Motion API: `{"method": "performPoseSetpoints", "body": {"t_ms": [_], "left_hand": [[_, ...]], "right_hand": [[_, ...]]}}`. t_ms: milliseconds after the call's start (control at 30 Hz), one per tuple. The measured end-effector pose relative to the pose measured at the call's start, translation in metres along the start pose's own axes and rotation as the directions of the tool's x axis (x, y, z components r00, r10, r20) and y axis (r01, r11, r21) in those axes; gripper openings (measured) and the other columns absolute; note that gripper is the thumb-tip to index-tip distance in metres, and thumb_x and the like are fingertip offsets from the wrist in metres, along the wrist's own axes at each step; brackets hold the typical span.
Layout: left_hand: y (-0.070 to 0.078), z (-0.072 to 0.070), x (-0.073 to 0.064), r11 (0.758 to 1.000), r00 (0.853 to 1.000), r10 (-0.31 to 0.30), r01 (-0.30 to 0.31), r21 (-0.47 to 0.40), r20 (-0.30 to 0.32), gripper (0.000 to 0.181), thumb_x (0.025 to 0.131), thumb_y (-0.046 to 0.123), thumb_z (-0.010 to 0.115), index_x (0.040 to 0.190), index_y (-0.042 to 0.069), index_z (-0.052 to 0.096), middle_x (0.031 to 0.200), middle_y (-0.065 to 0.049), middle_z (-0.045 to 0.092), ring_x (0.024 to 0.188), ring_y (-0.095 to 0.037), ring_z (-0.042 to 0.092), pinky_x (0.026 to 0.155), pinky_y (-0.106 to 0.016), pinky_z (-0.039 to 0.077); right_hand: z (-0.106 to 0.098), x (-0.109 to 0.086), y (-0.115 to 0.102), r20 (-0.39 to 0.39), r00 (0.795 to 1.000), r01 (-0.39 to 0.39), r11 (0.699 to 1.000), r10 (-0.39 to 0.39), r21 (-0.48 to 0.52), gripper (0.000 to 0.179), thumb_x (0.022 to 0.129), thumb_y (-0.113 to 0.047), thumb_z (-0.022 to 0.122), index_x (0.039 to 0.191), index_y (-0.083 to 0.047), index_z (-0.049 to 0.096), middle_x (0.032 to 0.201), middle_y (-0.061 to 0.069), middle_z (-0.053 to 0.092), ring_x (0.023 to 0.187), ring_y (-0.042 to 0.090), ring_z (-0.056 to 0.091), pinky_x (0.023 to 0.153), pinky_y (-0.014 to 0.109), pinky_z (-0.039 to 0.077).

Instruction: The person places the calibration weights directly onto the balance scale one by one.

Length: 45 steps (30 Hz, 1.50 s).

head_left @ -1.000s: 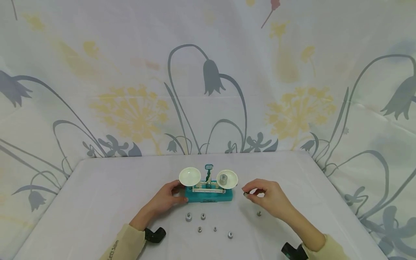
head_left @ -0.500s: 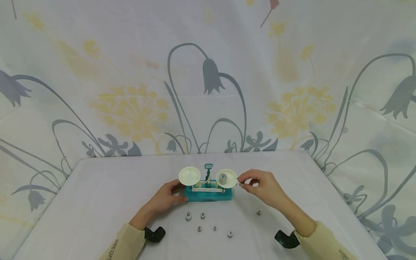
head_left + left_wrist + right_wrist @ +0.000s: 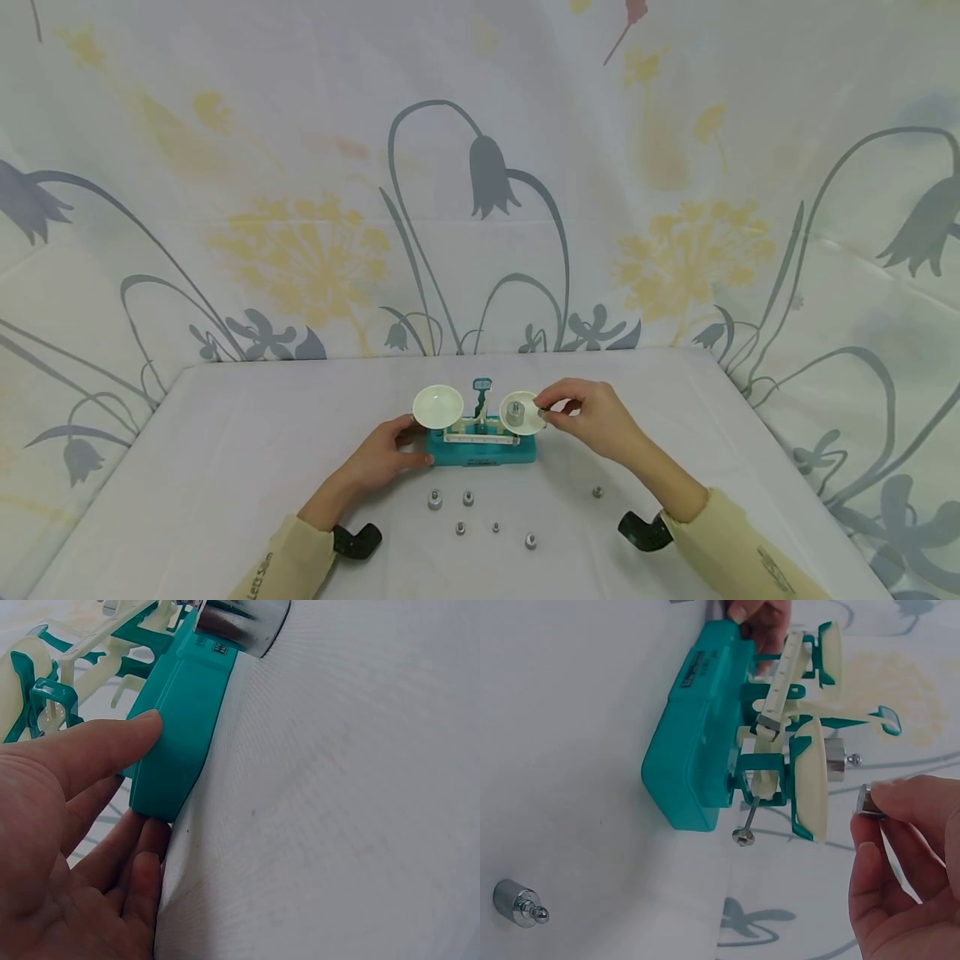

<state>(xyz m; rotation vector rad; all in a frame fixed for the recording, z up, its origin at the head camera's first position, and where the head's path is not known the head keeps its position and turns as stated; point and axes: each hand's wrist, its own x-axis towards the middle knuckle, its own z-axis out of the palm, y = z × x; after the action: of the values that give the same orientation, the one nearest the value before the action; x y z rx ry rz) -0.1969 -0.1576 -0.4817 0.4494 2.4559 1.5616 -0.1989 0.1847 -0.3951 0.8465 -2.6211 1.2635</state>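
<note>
A teal balance scale with two cream pans stands on the white table. My left hand grips the left end of its base, thumb on the front face, as the left wrist view shows. The left pan is bare. On the right pan a large metal weight stands upright. Between thumb and index finger, my right hand pinches a small metal weight, held just above the right pan near its outer edge.
Several metal weights stand in front of the scale, among them a larger weight at the left and one weight nearer the front. Another weight stands apart at the right. A flowered curtain hangs behind the table.
My right hand has moved left and away from me with the small weight, from beside the scale to over the right pan. The left hand has stayed on the base.
</note>
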Motion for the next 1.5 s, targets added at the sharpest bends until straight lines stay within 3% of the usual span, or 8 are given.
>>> {"method": "performPoseSetpoints", "body": {"t_ms": [367,767,1500], "left_hand": [[-0.002,0.001,0.002,0.999,1.0,-0.018,0.018,0.029,-0.001,0.059,0.083,0.017,0.081,0.135,0.003,0.057,0.132,-0.011,0.06,0.13,-0.036,0.05,0.11,-0.049,0.037],[-0.001,0.0,0.0,1.0,1.0,-0.004,0.004,-0.011,-0.002,0.059,0.083,0.012,0.08,0.135,0.001,0.056,0.133,-0.014,0.059,0.13,-0.035,0.05,0.11,-0.048,0.038],[0.003,0.0,-0.001,1.0,1.0,0.012,-0.012,-0.022,0.011,0.057,0.083,0.013,0.08,0.134,0.001,0.057,0.132,-0.013,0.059,0.13,-0.035,0.05,0.11,-0.049,0.038]], "right_hand": [[0.0,0.014,0.0,0.03,1.0,0.004,1.0,-0.004,-0.006,0.017,0.085,0.001,0.075,0.099,-0.009,0.077,0.099,-0.001,0.073,0.088,0.016,0.067,0.073,0.028,0.056],[0.003,0.031,0.002,0.09,0.995,-0.042,0.999,0.043,-0.006,0.017,0.084,0.0,0.075,0.099,-0.008,0.077,0.096,-0.001,0.073,0.086,0.015,0.065,0.075,0.029,0.056],[0.011,0.031,-0.001,0.139,0.986,-0.076,0.993,0.088,-0.089,0.016,0.085,0.0,0.075,0.098,-0.008,0.078,0.095,0.0,0.073,0.087,0.015,0.065,0.074,0.027,0.057]]}}
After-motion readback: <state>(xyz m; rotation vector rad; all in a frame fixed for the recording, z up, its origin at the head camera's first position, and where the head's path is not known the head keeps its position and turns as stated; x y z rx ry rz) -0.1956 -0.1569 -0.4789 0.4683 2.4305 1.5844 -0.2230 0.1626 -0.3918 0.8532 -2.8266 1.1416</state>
